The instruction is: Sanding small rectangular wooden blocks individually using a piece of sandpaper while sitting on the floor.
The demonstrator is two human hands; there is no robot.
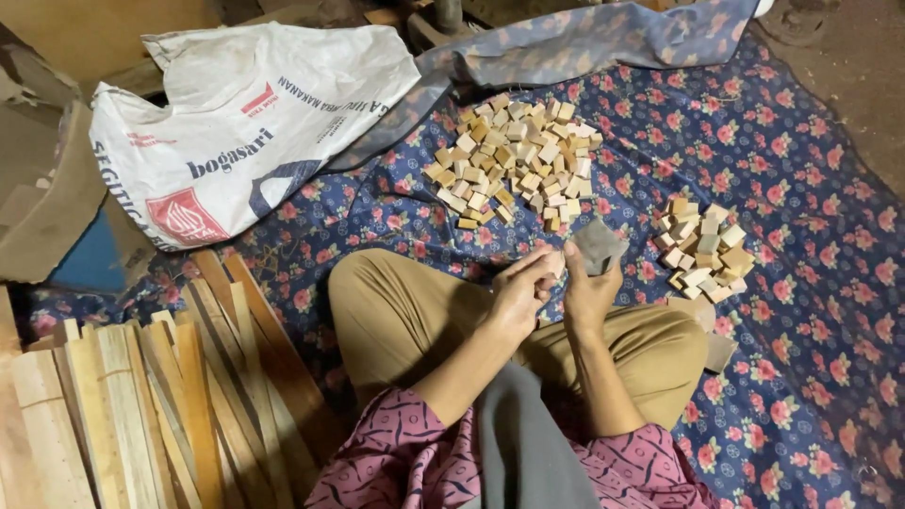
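Observation:
I sit cross-legged on a blue floral cloth [782, 311]. My left hand [520, 290] pinches a small pale wooden block [554, 265] above my knees. Right beside it, my right hand [586, 294] grips a folded grey piece of sandpaper [598, 247], held against the block. A large heap of small wooden blocks [514, 160] lies on the cloth ahead of my hands. A smaller heap of blocks [702, 247] lies to the right of the sandpaper.
A white printed sack [236, 123] lies at the back left. Long wooden slats [141, 396] are piled at my left. Cardboard [47, 179] stands at the far left. Another flat wooden piece [718, 349] rests by my right knee.

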